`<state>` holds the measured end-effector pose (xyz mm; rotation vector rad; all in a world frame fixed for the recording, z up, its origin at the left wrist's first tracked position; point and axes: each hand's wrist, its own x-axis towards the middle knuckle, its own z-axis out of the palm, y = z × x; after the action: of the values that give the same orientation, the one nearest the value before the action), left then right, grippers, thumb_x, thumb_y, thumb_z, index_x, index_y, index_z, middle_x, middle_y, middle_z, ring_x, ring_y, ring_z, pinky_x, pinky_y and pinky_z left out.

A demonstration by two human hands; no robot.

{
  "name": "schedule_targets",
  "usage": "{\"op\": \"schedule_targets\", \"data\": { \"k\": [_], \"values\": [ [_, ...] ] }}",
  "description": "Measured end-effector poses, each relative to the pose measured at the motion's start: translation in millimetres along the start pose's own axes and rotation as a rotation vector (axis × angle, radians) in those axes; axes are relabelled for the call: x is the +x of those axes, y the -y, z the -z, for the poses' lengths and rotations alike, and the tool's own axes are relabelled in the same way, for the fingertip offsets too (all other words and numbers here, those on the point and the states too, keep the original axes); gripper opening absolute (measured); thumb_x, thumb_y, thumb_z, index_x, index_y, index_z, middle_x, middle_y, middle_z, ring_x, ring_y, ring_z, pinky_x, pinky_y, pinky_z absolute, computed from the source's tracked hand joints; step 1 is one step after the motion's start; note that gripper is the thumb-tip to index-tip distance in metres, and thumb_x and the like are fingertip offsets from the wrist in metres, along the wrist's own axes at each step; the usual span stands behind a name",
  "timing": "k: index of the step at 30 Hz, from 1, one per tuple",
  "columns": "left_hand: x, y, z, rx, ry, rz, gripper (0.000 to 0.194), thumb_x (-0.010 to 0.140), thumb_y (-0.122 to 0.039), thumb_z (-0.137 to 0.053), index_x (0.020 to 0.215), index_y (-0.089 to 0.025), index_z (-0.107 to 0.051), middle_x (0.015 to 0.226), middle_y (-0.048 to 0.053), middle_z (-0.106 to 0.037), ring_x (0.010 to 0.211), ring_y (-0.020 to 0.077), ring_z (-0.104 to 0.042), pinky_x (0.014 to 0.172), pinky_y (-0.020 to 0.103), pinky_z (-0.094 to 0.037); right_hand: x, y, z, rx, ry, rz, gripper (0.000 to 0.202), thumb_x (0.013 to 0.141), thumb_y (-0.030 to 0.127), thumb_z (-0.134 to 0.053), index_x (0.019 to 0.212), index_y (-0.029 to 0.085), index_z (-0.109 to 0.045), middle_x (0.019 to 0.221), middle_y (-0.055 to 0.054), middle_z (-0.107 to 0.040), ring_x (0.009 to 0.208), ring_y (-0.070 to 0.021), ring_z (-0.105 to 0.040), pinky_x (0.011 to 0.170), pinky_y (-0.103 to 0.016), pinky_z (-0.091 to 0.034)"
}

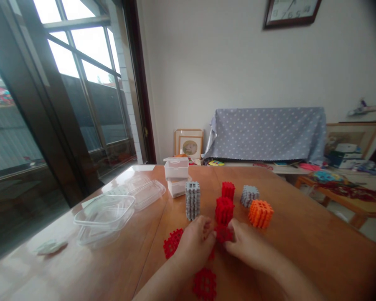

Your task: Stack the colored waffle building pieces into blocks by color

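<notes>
My right hand (pixel 244 241) is closed on a red notched plastic building piece (pixel 224 234), with thumb and fingers at its right side. My left hand (pixel 196 239) has curled fingers, its thumb close to the same piece's left edge; what it grips is hidden. Loose red pieces (pixel 172 243) lie left of my left hand, and another red piece (pixel 204 284) lies flat nearer me. Just beyond my hands stand a red stack (pixel 224 210) and a second red stack (pixel 228 190). A tall grey stack (pixel 192 201) is at the left.
A shorter grey stack (pixel 250 195) and an orange stack (pixel 261 213) stand at the right. Clear plastic containers (pixel 105 213) and white boxes (pixel 176 169) occupy the wooden table's (pixel 301 234) left side. A small crumpled packet (pixel 51 246) lies at far left.
</notes>
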<state>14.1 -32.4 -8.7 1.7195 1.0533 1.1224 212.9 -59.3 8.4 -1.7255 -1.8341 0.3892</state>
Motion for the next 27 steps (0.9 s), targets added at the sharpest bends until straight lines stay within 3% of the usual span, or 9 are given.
{"op": "schedule_targets", "data": {
  "k": [2, 5, 8, 13, 18, 22, 27],
  "values": [
    [2.9, -3.2, -0.6, -0.152, -0.008, 0.117, 0.026, 0.082, -0.038, -0.073, 0.101, -0.021, -0.066, 0.093, 0.006, -0.069, 0.083, 0.0203, -0.062, 0.075, 0.029, -0.045, 0.6, 5.2, 5.0, -0.028, 0.045, -0.008, 0.015, 0.076, 0.034, -0.070, 0.085, 0.024, -0.063, 0.066, 0.001, -0.067, 0.059, -0.0171, -0.061, 0.054, -0.025, -0.031],
    [5.2, -10.6, -0.3, -0.431, 0.084, 0.278, 0.032, 0.080, -0.041, -0.075, 0.097, -0.018, -0.061, 0.083, 0.004, -0.068, 0.073, 0.0162, -0.061, 0.069, 0.026, -0.045, 0.8, 15.9, 7.6, -0.014, 0.028, -0.026, 0.029, 0.081, 0.042, -0.067, 0.103, 0.024, -0.061, 0.066, 0.002, -0.064, 0.059, -0.0179, -0.060, 0.053, -0.027, -0.031],
    [6.2, -13.9, 0.9, -0.624, 0.113, 0.325, 0.029, 0.080, -0.038, -0.075, 0.090, -0.017, -0.059, 0.079, 0.003, -0.067, 0.069, 0.0140, -0.061, 0.072, 0.027, -0.046, 1.0, 22.6, 5.7, 0.027, 0.015, -0.023, 0.038, 0.081, 0.045, -0.067, 0.111, 0.023, -0.058, 0.066, 0.004, -0.062, 0.060, -0.0180, -0.060, 0.055, -0.027, -0.034],
    [10.1, -9.4, 5.4, -0.645, 0.037, 0.344, 0.021, 0.080, -0.032, -0.072, 0.088, -0.016, -0.061, 0.074, 0.002, -0.065, 0.062, 0.0111, -0.059, 0.065, 0.024, -0.044, 4.9, 16.9, 6.7, 0.155, 0.052, 0.043, 0.034, 0.084, 0.039, -0.066, 0.115, 0.024, -0.060, 0.069, 0.005, -0.060, 0.063, -0.0160, -0.059, 0.058, -0.027, -0.038],
    [12.5, -9.4, 7.6, -0.671, 0.004, 0.367, 0.022, 0.078, -0.031, -0.073, 0.088, -0.015, -0.062, 0.073, 0.001, -0.063, 0.059, 0.0097, -0.057, 0.059, 0.022, -0.041, 8.7, 11.8, 9.9, 0.227, -0.002, 0.091, 0.017, 0.090, 0.036, -0.060, 0.100, 0.024, -0.065, 0.071, 0.003, -0.060, 0.064, -0.0154, -0.055, 0.059, -0.027, -0.040],
    [11.5, -12.5, 7.7, -0.710, 0.009, 0.393, 0.024, 0.077, -0.031, -0.075, 0.087, -0.015, -0.061, 0.072, 0.000, -0.062, 0.058, 0.0088, -0.057, 0.059, 0.021, -0.042, 6.7, 15.9, 8.2, 0.272, 0.013, 0.150, 0.009, 0.090, 0.030, -0.060, 0.092, 0.024, -0.067, 0.077, 0.001, -0.066, 0.071, -0.0166, -0.061, 0.065, -0.028, -0.043],
    [10.6, -16.3, 10.0, -0.772, -0.018, 0.430, 0.026, 0.075, -0.031, -0.077, 0.087, -0.015, -0.061, 0.070, -0.001, -0.062, 0.055, 0.0080, -0.056, 0.059, 0.020, -0.042, 6.0, 18.2, 7.6, 0.343, 0.045, 0.119, 0.015, 0.088, 0.030, -0.062, 0.101, 0.024, -0.065, 0.079, 0.001, -0.067, 0.072, -0.0170, -0.062, 0.065, -0.027, -0.045]
  ]
}}
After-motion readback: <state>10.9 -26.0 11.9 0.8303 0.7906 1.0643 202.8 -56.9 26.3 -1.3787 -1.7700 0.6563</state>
